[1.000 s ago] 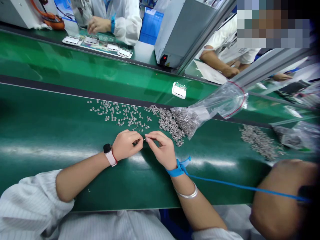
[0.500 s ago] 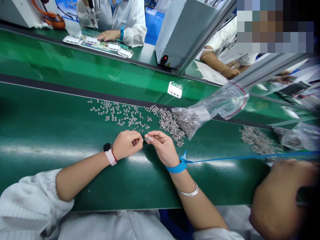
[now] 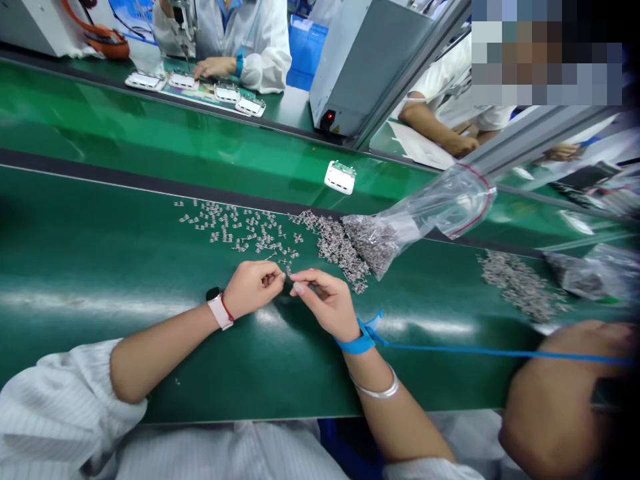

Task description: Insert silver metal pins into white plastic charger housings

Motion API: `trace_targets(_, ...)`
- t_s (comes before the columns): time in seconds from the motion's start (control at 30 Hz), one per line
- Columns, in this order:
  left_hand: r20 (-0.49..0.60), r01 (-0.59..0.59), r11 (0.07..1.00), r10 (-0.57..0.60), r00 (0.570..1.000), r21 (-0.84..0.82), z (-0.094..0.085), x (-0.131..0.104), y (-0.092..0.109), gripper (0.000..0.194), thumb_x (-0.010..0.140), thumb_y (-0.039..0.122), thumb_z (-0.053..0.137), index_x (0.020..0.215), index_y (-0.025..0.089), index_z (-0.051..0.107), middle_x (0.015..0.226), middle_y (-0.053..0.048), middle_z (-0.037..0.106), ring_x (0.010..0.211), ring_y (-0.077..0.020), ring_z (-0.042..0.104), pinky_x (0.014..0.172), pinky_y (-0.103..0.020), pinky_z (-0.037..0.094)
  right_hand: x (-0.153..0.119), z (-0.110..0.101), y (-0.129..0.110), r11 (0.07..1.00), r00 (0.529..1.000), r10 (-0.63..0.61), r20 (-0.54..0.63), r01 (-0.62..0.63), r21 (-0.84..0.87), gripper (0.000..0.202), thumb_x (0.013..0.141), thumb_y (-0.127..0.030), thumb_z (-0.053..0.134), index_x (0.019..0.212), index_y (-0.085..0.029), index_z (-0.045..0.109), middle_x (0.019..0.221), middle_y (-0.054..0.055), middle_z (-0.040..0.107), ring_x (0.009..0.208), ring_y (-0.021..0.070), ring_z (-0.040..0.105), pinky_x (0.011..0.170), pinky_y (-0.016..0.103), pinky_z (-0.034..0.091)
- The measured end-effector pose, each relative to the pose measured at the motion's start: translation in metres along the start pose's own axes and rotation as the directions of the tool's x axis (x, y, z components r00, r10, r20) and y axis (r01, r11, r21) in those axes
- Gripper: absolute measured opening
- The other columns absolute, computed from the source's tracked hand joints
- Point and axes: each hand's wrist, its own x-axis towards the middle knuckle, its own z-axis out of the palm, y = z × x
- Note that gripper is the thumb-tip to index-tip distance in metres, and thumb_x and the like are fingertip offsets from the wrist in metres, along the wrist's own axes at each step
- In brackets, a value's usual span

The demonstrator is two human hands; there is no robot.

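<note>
Holding left hand (image 3: 254,288) and right hand (image 3: 330,301) nearly tip to tip, fingers curled | cannot tell either's grip | small metal part (image 3: 289,269) between, nearer right fingertips.

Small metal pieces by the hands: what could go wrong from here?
The tiny piece at the right hand's fingertips might slip and get lost among the scattered pieces just beyond.

The clear bag reaches across the dark rail; a snag there could spill its contents.

The blue cord from the right wrist runs close to a neighbour's arm, so a bump might tug that hand.
</note>
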Motion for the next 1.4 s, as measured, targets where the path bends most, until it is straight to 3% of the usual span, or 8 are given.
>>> trace_targets(0.17, -0.081, -0.087, 0.991, 0.095, 0.992, 0.098, -0.001, 0.000, 0.002, 0.023, 0.080, 0.018, 0.047, 0.060, 0.016, 0.056, 0.052, 0.003, 0.052, 0.050, -0.0081, 0.047, 0.055, -0.022, 0.036, 0.006, 0.002, 0.004, 0.976, 0.972, 0.205, -0.118, -0.194, 0.097, 0.026, 0.083, -0.040, 0.051, 0.073, -0.017, 0.059, 0.064, 0.000, 0.059, 0.057, 0.0097, 0.053, 0.057, 0.023, 0.044)
trace_targets(0.33, -0.093, -0.142, 0.977, 0.158, 0.983, 0.162, 0.001, -0.001, 0.001, 0.024, 0.081, 0.019, 0.047, 0.061, 0.017, 0.058, 0.053, 0.003, 0.055, 0.049, -0.0076, 0.047, 0.058, -0.023, 0.037, 0.009, 0.008, 0.009, 0.926, 0.957, 0.289, -0.003, -0.279, 0.256, 0.025, 0.076, -0.040, 0.059, 0.089, -0.019, 0.059, 0.071, 0.000, 0.060, 0.060, 0.0092, 0.055, 0.059, 0.024, 0.047)
trace_targets(0.57, 0.003, -0.037, 0.983, 0.038, 0.999, -0.179, -0.006, 0.003, 0.002, 0.024, 0.083, 0.021, 0.048, 0.063, 0.015, 0.059, 0.059, 0.001, 0.058, 0.053, -0.0079, 0.050, 0.052, -0.019, 0.037, 0.007, 0.008, 0.014, 0.886, 0.954, 0.285, 0.090, -0.298, 0.355, 0.025, 0.075, -0.035, 0.062, 0.096, -0.022, 0.063, 0.074, -0.001, 0.061, 0.065, 0.0097, 0.055, 0.065, 0.025, 0.049)
trace_targets(0.73, 0.067, -0.005, 0.962, 0.024, 0.997, -0.275, -0.007, 0.004, 0.002, 0.026, 0.086, 0.023, 0.044, 0.064, 0.014, 0.055, 0.060, 0.001, 0.055, 0.054, -0.0079, 0.049, 0.053, -0.019, 0.038, 0.009, 0.007, 0.012, 0.924, 0.970, 0.231, 0.071, -0.241, 0.296, 0.018, 0.070, -0.034, 0.067, 0.081, -0.020, 0.064, 0.078, 0.000, 0.059, 0.067, 0.0105, 0.055, 0.067, 0.026, 0.048)
trace_targets(0.93, 0.106, -0.002, 0.950, 0.037, 0.994, -0.311, -0.008, 0.004, 0.002, 0.027, 0.087, 0.024, 0.041, 0.065, 0.014, 0.053, 0.059, 0.001, 0.053, 0.056, -0.0088, 0.049, 0.055, -0.020, 0.039, 0.008, 0.005, 0.009, 0.977, 0.989, 0.148, -0.006, -0.145, 0.159, 0.018, 0.075, -0.036, 0.062, 0.073, -0.019, 0.062, 0.073, 0.002, 0.058, 0.064, 0.0117, 0.054, 0.061, 0.026, 0.046)
trace_targets(1.07, 0.160, 0.019, 0.923, 0.046, 0.986, -0.383, -0.008, 0.004, 0.000, 0.025, 0.087, 0.024, 0.041, 0.068, 0.014, 0.055, 0.062, 0.001, 0.053, 0.056, -0.0084, 0.050, 0.056, -0.020, 0.041, 0.005, 0.006, 0.007, 1.000, 0.996, -0.004, -0.094, 0.002, -0.028, 0.010, 0.077, -0.027, 0.058, 0.071, -0.019, 0.059, 0.071, 0.003, 0.057, 0.067, 0.0133, 0.054, 0.061, 0.027, 0.046)
trace_targets(1.23, 0.281, 0.163, 0.789, 0.012, 0.960, -0.592, -0.007, 0.005, 0.000, 0.024, 0.086, 0.028, 0.043, 0.068, 0.014, 0.052, 0.067, 0.000, 0.052, 0.056, -0.0082, 0.051, 0.053, -0.020, 0.043, 0.001, 0.006, -0.001, 0.930, 0.949, -0.238, -0.204, 0.162, -0.330, 0.009, 0.076, -0.016, 0.055, 0.068, -0.020, 0.057, 0.068, 0.001, 0.056, 0.065, 0.0137, 0.054, 0.061, 0.028, 0.044)
trace_targets(1.4, 0.338, 0.199, 0.747, 0.036, 0.941, -0.634, -0.006, 0.006, 0.001, 0.026, 0.085, 0.029, 0.044, 0.065, 0.014, 0.051, 0.064, 0.000, 0.051, 0.057, -0.0088, 0.050, 0.056, -0.021, 0.043, -0.001, 0.007, -0.003, 0.873, 0.919, -0.331, -0.212, 0.213, -0.439, 0.010, 0.076, -0.014, 0.053, 0.068, -0.021, 0.055, 0.067, 0.001, 0.054, 0.065, 0.0140, 0.053, 0.060, 0.029, 0.043)
